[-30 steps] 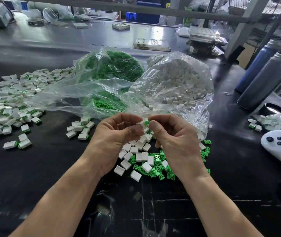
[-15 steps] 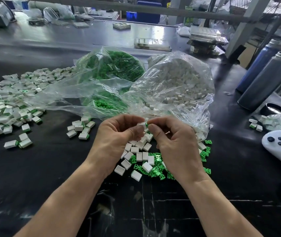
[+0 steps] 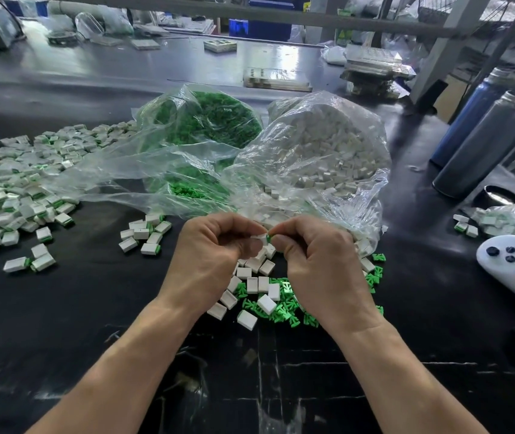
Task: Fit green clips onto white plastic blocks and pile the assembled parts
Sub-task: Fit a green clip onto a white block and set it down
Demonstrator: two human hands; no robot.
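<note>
The green clip (image 3: 269,239) is now seated against the end of the white block (image 3: 258,238), where a second earlier it was only being brought up to it. The block is pinched by the left hand (image 3: 215,258) and the clip pressed by the right hand (image 3: 318,264), above the loose blocks and clips (image 3: 284,303) (supply remains plentiful). The fit is judged nearly complete; transfer to the assembled pile (image 3: 15,195) at left is expected.

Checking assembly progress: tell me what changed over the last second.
Little changed. The left hand still pinches the white block and the right hand still presses the green clip into its end; the clip now sits against the block. Both hands barely shifted. Bags and piles stayed put.
</note>
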